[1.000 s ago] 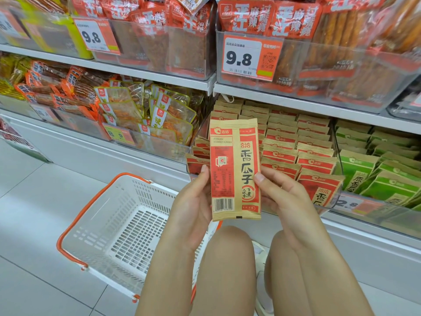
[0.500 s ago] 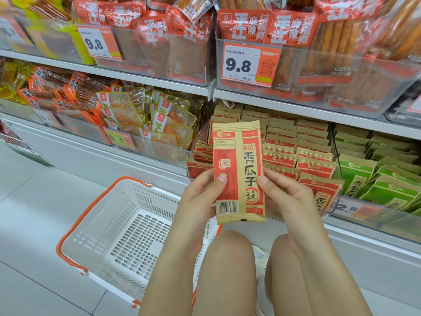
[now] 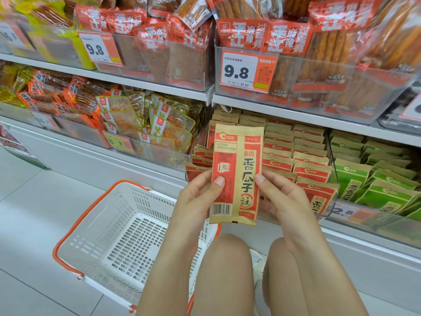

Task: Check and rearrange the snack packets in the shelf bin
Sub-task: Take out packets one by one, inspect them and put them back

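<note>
- The person crouches before a low shelf and holds one snack packet (image 3: 237, 174) upright in front of the shelf bin (image 3: 273, 156), lifted clear of the rows behind it; judging from the task, this is the checking step, with the printed face turned toward the eyes.
- The left hand (image 3: 196, 201) grips the packet's left edge, thumb pressed on the front, the remaining digits hidden behind the pack.
- The right hand (image 3: 282, 197) grips the right edge the same way, thumb on the front. Holding both edges keeps the thin pack flat and steady, likely so the small print near the top can be read.
- The packet is tall and narrow, kraft-brown paper with a red panel down its left half, large dark characters on the right, a barcode at the bottom left and a crimped top seal. It looks flat and undamaged.
- Matching red-and-brown packets stand in tidy rows in the bin behind, with green packets (image 3: 373, 185) in the next bin to the right.
- A white basket (image 3: 127, 238) with an orange rim sits on the floor to the near left, nothing visible inside it.
</note>
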A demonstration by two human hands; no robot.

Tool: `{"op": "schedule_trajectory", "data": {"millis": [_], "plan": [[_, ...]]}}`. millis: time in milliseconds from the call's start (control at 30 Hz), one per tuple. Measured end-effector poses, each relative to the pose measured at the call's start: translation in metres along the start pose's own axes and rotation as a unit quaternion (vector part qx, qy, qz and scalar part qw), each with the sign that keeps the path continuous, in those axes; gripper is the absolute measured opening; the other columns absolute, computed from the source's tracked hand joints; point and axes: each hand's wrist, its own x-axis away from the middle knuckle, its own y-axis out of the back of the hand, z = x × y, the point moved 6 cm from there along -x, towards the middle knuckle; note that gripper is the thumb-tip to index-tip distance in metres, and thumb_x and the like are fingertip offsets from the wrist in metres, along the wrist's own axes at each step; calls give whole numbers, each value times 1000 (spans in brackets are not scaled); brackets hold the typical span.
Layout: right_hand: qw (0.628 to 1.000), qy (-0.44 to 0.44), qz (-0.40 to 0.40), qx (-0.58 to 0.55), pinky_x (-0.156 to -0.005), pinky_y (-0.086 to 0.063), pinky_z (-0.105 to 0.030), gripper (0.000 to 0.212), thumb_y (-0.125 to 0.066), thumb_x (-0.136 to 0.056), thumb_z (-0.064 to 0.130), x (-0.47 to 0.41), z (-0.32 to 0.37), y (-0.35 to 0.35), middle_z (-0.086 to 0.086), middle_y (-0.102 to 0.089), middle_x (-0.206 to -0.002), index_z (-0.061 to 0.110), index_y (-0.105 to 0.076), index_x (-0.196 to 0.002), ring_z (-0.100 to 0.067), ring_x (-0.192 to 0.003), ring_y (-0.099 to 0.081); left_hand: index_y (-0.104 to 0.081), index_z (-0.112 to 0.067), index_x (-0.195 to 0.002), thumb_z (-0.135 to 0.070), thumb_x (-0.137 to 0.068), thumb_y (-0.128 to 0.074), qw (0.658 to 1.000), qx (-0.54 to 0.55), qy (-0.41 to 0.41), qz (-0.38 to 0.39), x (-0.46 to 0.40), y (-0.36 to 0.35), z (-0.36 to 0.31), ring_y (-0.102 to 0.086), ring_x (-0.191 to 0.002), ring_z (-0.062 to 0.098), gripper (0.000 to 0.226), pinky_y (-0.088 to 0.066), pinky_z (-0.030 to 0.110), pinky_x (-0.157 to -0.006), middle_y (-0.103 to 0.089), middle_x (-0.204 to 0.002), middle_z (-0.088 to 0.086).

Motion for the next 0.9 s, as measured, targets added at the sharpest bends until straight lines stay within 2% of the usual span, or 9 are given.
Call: {"op": "schedule_trajectory", "data": {"millis": [267,367,433,500,600,667,733,800,900], "plan": [[998,19,-52,5,-77,-57,-28,15,-62,-89,16,-1,0,4,0,-75,-92,18,-68,-102,-13,-86,-71,-52,-21,-138,-12,-92,-66,996,-54,-25,-66,-4,9,8,-66,-100,-3,49,-50,9,-72,-67,-125,-5],[998,16,-67,9,-81,-56,-38,17,-64,-88,16,0,-4,6,-5,-75,-94,14,-68,-104,-19,-88,-72,-44,-42,-141,-27,-79,-80,985,-163,-51,-26,-2,2,12,-55,-116,-9,73,-49,11,-87,-57,-131,-19],[997,14,-82,6,-77,-58,-37,14,-65,-88,14,0,-5,6,-6,-75,-91,14,-68,-101,-16,-81,-72,-38,-61,-134,-38,-69,-82,971,-229,-65,2,1,-7,13,-47,-119,-16,81,-44,10,-95,-51,-130,-27],[996,20,-90,5,-69,-59,-30,11,-67,-86,12,1,-5,4,-8,-74,-89,15,-67,-96,-13,-75,-70,-30,-54,-143,-49,-64,-83,959,-275,-65,6,2,-13,17,-41,-124,-16,96,-39,10,-101,-44,-131,-29],[995,36,-75,51,-63,-57,-26,15,-72,-81,15,3,-2,-2,-2,-71,-85,17,-66,-94,-11,-72,-68,-21,-37,-154,-71,-55,-71,952,-303,-35,-13,1,-13,21,-44,-131,-1,116,-42,29,-109,-44,-140,-13],[995,34,-49,83,-66,-58,-27,20,-75,-79,17,5,-1,-5,-1,-72,-86,18,-66,-97,-13,-75,-69,-35,-54,-141,-66,-60,-71,958,-286,-31,-22,2,-12,21,-53,-119,-3,90,-48,29,-101,-54,-129,-15],[996,28,-27,79,-66,-59,-27,21,-73,-80,18,6,1,-7,-5,-72,-89,15,-67,-99,-14,-75,-69,-50,-66,-114,-44,-74,-79,972,-235,-23,-11,1,-10,23,-61,-101,-8,54,-52,21,-87,-67,-110,-19],[997,31,-27,59,-67,-59,-27,17,-70,-82,21,5,7,-6,-6,-72,-88,15,-68,-98,-14,-75,-69,-56,-57,-111,-25,-81,-79,985,-169,-7,32,2,-10,26,-66,-93,-6,49,-51,16,-77,-72,-100,-21],[994,62,-45,72,-74,-59,-31,18,-66,-81,34,1,22,-2,1,-74,-86,21,-70,-93,-14,-80,-70,-53,-51,-120,-31,-73,-73,991,-120,18,60,4,-9,25,-67,-101,1,55,-49,11,-77,-71,-103,-28]]}}
